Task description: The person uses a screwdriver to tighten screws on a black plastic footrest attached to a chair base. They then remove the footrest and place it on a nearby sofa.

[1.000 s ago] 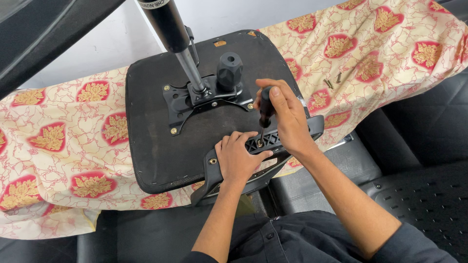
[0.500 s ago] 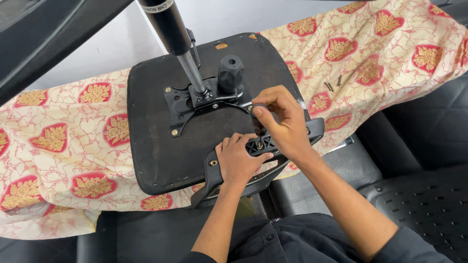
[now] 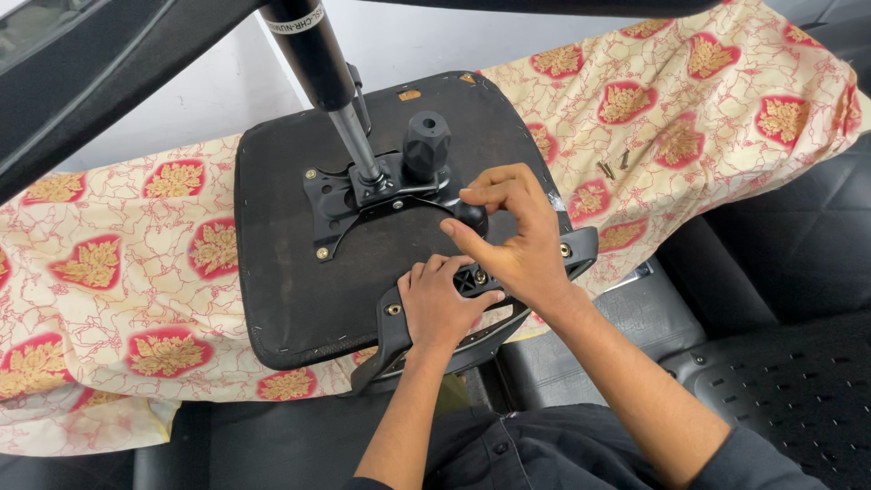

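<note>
1. Black, upturned chair seat (image 3: 290, 272) lying underside-up on a cream cloth (image 3: 109, 272) patterned with red and gold medallions, spread over the tabletop.
2. Bolted at the centre of the seat: a black metal mechanism plate (image 3: 336, 204), with a gas cylinder (image 3: 318, 63) rising from it toward the upper left and a faceted black knob (image 3: 426, 145) just beside the cylinder's foot.
3. Across the near edge of the seat: a black plastic armrest bracket (image 3: 576, 249), one bolt head showing at its right end, another at its left.
4. Left hand (image 3: 440, 304) pressed flat on the middle of the bracket, fingers spread and lying on it, not curled round anything.
5. Right hand (image 3: 508, 236) above the bracket and just beyond the left hand, thumb and fingers pinched together on a small dark tool handle (image 3: 470, 214); tip of the tool hidden beneath the hand.
6. Two small screws (image 3: 615, 166) loose on the cloth, to the right of the seat and well apart from both hands.
7. Dark seat cushions (image 3: 780, 272) at the right and lower edges; dark trousers (image 3: 544, 449) at the bottom.
</note>
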